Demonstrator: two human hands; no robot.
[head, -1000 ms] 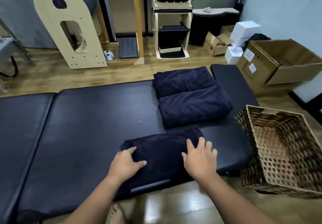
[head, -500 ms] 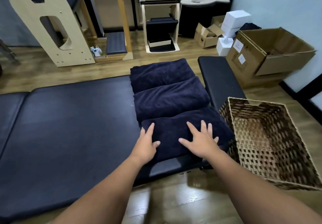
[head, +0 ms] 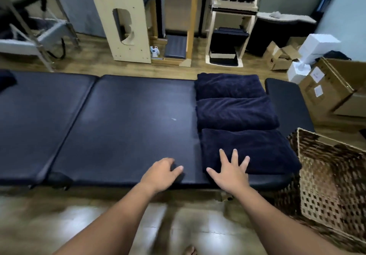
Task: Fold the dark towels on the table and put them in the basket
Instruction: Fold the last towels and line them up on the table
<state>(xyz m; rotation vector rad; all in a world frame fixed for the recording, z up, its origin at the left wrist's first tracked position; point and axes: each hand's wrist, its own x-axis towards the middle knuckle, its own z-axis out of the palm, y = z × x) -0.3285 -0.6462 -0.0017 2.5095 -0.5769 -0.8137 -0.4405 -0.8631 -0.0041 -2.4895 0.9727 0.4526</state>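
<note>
Wood-look flooring under a long padded table with dark navy upholstery in several cushioned sections. On the table's right part, three folded dark towels lie in a row from far edge to near edge, each touching the next: far towel, middle towel, near towel. Right hand: fingers straight and spread, fingertips lying flat on the near-left corner of the near towel, palm over the table's near edge; it grasps nothing. Left hand: just left of the towels, on bare upholstery near the table edge, fingers loosely curled and blurred, holding nothing that can be seen; whether it touches the surface cannot be told. Woven wicker basket: on the floor just beside the table's right end, open side tilted toward the camera, no towel inside. Background items: pale wooden arched exercise frame; light wooden shelf unit carrying dark pads; open cardboard boxes and white boxes at right; metal-framed equipment at left.
</note>
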